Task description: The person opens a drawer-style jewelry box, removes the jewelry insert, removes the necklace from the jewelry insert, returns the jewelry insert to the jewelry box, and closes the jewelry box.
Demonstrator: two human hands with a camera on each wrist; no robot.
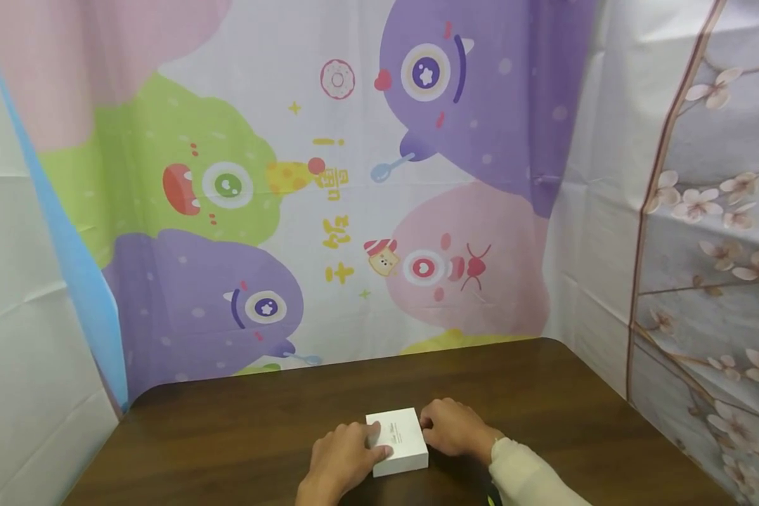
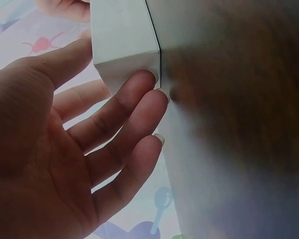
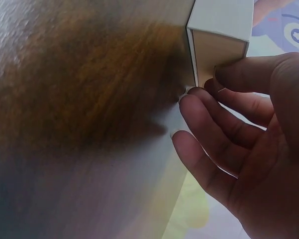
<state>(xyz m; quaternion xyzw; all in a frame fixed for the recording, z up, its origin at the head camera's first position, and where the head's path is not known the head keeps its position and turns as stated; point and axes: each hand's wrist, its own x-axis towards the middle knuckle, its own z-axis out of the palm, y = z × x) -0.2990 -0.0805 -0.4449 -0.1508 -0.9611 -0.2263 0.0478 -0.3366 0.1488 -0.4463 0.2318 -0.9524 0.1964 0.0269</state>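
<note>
A small white box (image 1: 401,439) with dark lettering on its lid lies flat on the dark wooden table (image 1: 259,422). My left hand (image 1: 341,460) holds it from the left, thumb and a finger over the top. In the left wrist view, other fingertips of that hand bend against the end face of the box (image 2: 124,35). On the other side, my right hand (image 1: 453,427) is curled at the right edge. The right wrist view shows its thumb and index finger pinching at the recessed end panel of the box (image 3: 219,50), the remaining fingers bent below.
Behind the table hangs a curtain (image 1: 341,309) with cartoon monsters. A cloth with printed blossoms (image 1: 708,281) hangs along the right side, and a plain white sheet (image 1: 22,316) on the left. A small dark thing with a yellow-green mark (image 1: 492,500) shows beside the right sleeve.
</note>
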